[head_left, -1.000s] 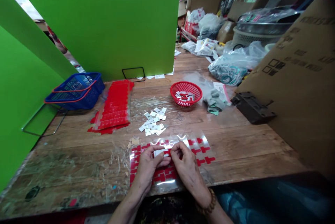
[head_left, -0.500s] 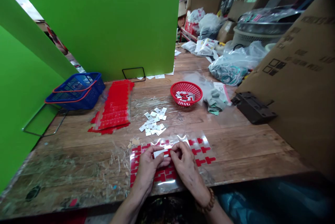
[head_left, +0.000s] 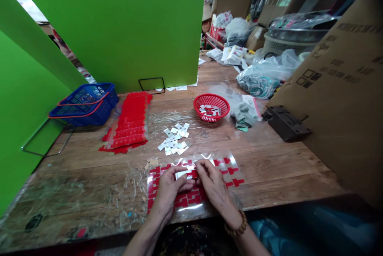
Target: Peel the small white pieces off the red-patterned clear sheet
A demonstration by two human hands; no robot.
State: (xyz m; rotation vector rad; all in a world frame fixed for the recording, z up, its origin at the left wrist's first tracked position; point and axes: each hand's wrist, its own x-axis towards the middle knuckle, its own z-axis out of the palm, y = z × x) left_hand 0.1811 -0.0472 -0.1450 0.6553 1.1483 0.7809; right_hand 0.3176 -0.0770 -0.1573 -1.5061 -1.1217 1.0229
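My left hand (head_left: 168, 190) and my right hand (head_left: 213, 184) meet over a clear plastic sheet (head_left: 230, 159) that carries several red T-shaped stickers (head_left: 233, 177). Between the fingertips of both hands is a small white metal piece (head_left: 183, 174) with a red sticker at its right end. A loose pile of similar small white pieces (head_left: 175, 138) lies just beyond the sheet. Farther back a round red basket (head_left: 211, 107) holds several pieces with red on them.
A stack of red sticker sheets (head_left: 128, 122) lies at the left, beside a blue basket (head_left: 85, 103). Green panels (head_left: 119, 20) close the back and left. A cardboard box (head_left: 344, 88), a black metal part (head_left: 285, 122) and plastic bags (head_left: 263, 76) crowd the right.
Both hands stay together on the small white piece over the sheet; the fingers shift only slightly. The view has drifted a little.
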